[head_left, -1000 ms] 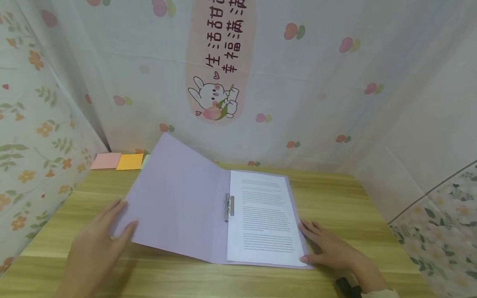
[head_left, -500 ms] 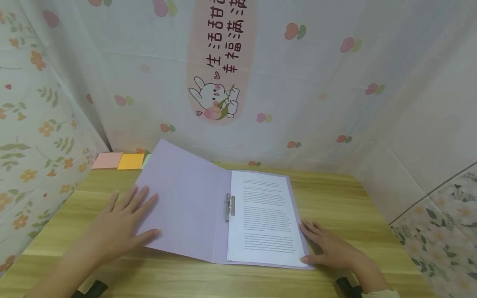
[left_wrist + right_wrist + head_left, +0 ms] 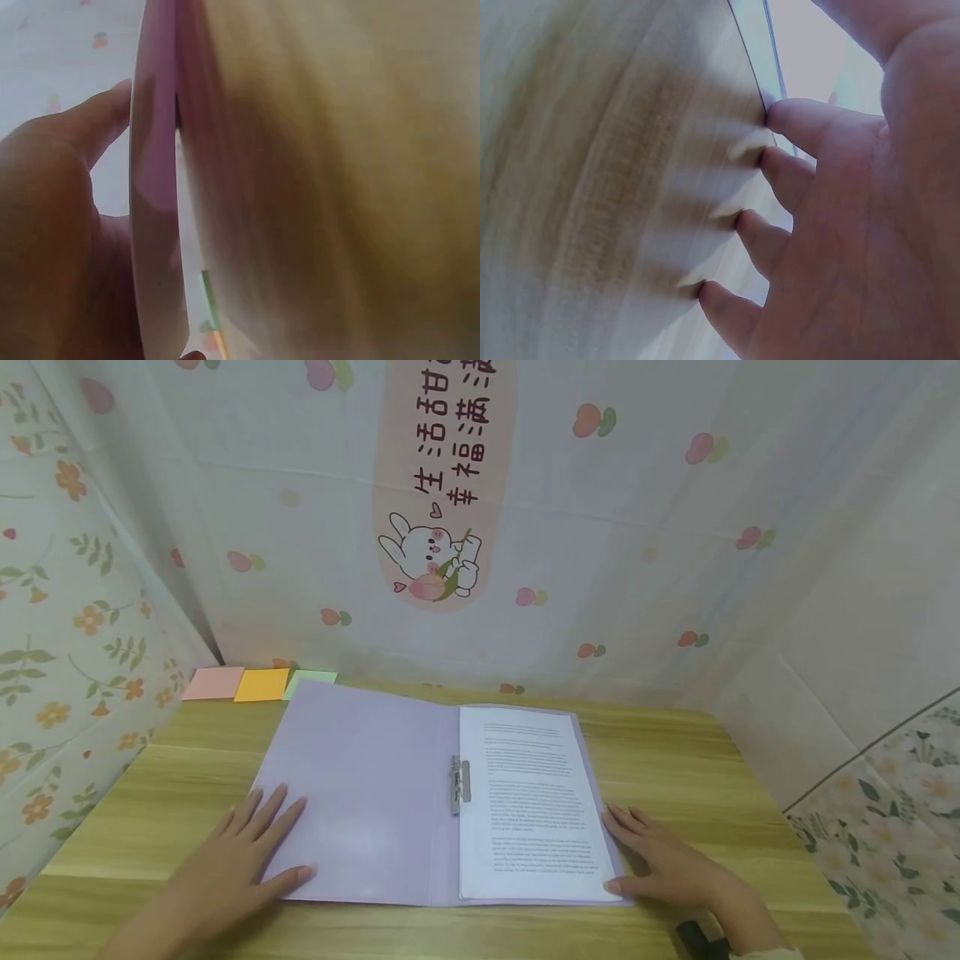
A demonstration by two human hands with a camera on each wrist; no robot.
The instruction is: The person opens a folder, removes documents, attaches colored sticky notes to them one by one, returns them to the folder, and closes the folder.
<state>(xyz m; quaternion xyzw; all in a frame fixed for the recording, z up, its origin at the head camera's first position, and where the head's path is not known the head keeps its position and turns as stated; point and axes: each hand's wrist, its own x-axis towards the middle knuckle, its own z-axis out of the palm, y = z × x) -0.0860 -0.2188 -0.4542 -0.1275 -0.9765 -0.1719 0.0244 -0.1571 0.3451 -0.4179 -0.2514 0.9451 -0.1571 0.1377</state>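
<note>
A lilac folder (image 3: 360, 793) lies spread on the wooden table, its left cover nearly flat. Printed white sheets (image 3: 532, 810) rest on its right side, beside a metal clip (image 3: 456, 785) near the spine. With fingers extended, my left hand (image 3: 232, 868) presses on the left cover's outer edge. In the left wrist view that cover (image 3: 156, 172) appears edge-on, with the thumb against one face. My right hand (image 3: 671, 860) rests at the folder's lower right edge, thumb near the corner. Its fingertips touch the tabletop in the right wrist view, where the folder's edge (image 3: 759, 56) shows.
Pink (image 3: 213, 683), orange (image 3: 261, 685) and green paper notes (image 3: 311, 677) lie at the table's back left. A patterned curtain (image 3: 637, 543) hangs behind the wooden table (image 3: 675, 752). A black strap piece (image 3: 701, 939) sits by the right wrist.
The left cover has come down from a raised slant to nearly flat. My left hand has shifted from its lower left corner onto its face, then nearer. The right hand stays put.
</note>
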